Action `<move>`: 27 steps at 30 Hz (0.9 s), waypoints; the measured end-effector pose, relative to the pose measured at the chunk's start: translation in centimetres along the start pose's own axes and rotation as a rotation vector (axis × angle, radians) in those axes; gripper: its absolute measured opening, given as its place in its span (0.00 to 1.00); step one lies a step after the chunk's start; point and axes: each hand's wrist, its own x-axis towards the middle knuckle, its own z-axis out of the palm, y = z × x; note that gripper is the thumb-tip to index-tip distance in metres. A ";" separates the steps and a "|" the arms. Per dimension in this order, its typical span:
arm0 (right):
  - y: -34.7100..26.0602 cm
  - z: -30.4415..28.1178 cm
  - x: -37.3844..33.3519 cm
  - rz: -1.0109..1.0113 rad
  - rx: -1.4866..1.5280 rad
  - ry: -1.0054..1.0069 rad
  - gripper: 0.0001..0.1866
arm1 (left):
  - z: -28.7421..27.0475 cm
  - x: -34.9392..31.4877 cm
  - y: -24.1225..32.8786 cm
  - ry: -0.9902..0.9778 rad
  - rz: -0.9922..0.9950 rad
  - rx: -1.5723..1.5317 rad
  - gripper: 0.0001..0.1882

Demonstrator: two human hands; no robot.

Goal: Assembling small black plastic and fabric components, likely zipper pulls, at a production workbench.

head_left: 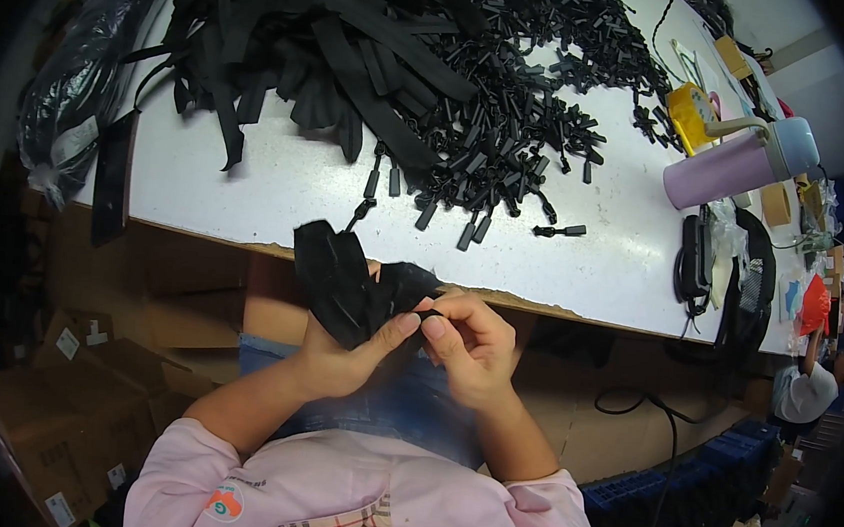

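Just in front of the table's near edge, both of my hands hold a folded black fabric strip [335,281]. My left hand [345,357] is closed on it, with the thumb pressed near one end and the bulk of the cloth bunched above the fingers. My right hand [473,346] pinches that same end between thumb and fingertips; the fingers cover what is between them. Past the cloth, small black zipper pulls [371,181] trail on the table, and I cannot tell whether they are joined to the strip. A large pile of zipper pulls [476,163] spreads farther back.
Loose black strips [302,32] are heaped at the far left, beside a plastic-wrapped black bundle [87,74]. On the right of the white table [603,259] are a purple bottle [716,169] and a yellow tape dispenser [691,116]. Cardboard boxes [78,414] stand low left.
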 end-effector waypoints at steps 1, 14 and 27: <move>0.1 -0.1 0.1 -0.152 -0.163 0.005 0.03 | -0.1 0.1 0.0 -0.001 0.000 0.000 0.10; -0.7 0.0 0.5 -0.176 -0.632 -0.267 0.08 | -0.9 1.1 -0.1 0.175 -0.153 -0.083 0.07; -1.2 0.0 0.9 -0.441 -0.461 -0.017 0.09 | -0.9 0.3 -0.2 -0.026 -0.216 -0.291 0.15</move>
